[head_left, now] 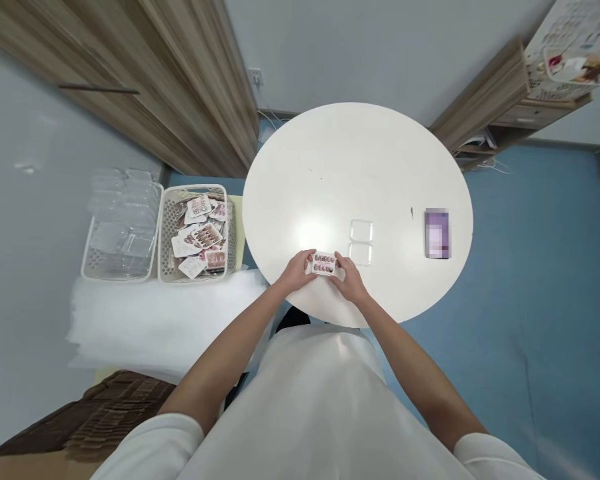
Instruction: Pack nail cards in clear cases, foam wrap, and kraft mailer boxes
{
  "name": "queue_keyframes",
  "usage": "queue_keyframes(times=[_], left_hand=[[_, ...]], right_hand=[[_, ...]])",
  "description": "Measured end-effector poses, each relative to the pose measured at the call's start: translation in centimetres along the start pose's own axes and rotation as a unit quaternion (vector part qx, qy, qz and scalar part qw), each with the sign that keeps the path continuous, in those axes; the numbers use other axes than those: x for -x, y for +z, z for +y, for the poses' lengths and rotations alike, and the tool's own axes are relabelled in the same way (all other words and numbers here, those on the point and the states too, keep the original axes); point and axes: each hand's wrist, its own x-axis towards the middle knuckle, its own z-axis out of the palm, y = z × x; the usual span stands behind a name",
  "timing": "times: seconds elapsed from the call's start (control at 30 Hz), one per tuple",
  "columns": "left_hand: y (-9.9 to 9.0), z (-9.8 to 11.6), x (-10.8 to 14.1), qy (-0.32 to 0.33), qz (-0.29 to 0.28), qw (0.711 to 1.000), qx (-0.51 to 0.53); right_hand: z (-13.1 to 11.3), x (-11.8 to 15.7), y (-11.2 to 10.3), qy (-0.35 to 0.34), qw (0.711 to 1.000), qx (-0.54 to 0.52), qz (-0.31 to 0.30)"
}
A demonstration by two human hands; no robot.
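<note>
Between my two hands, low over the near part of the white table, is a small white card of press-on nails (324,263) with two rows of decorated pinkish nails. My left hand (298,271) grips its left edge, thumb and fingers closed on it. On the opposite edge, my right hand (349,279) pinches the card in the same way. Just beyond my right hand, a clear plastic box (361,242) lies opened flat on the table, its two halves side by side.
The round white table (280,193) fills the middle. On its right side lies a purple box (437,233), partly blurred out. To the left stand a basket (167,267) of nail cards and a basket (88,263) of clear plastic boxes. White sheets (165,320) lie in front of them.
</note>
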Motion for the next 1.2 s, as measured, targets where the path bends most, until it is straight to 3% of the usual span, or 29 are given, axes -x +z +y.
queue_keyframes(times=[0.2,0.33,0.5,0.87,1.07,1.2], left_hand=[[4.6,3.8,-3.2,0.018,-0.011,0.999,-0.028],[6.7,5.0,-5.6,-0.006,-0.002,0.998,-0.059],[8.2,5.5,-6.9,-0.046,0.006,0.994,-0.096],[9.2,5.2,-5.9,-0.079,0.021,0.994,-0.074],[10.3,5.8,-5.0,-0.116,0.096,0.988,-0.032],[11.1,5.6,-4.7,-0.183,0.146,0.972,0.034]], right_hand=[[4.2,1.3,-5.4,0.018,0.999,0.035,0.034],[6.5,0.4,-7.4,0.039,0.997,0.06,0.04],[8.0,-0.9,-7.9,0.035,0.997,0.073,0.01],[9.1,-1.3,-7.4,0.003,0.993,0.116,-0.005],[8.8,-0.9,-7.7,0.02,0.998,0.067,-0.007],[8.2,-1.0,-8.2,0.082,0.996,-0.042,-0.021]])
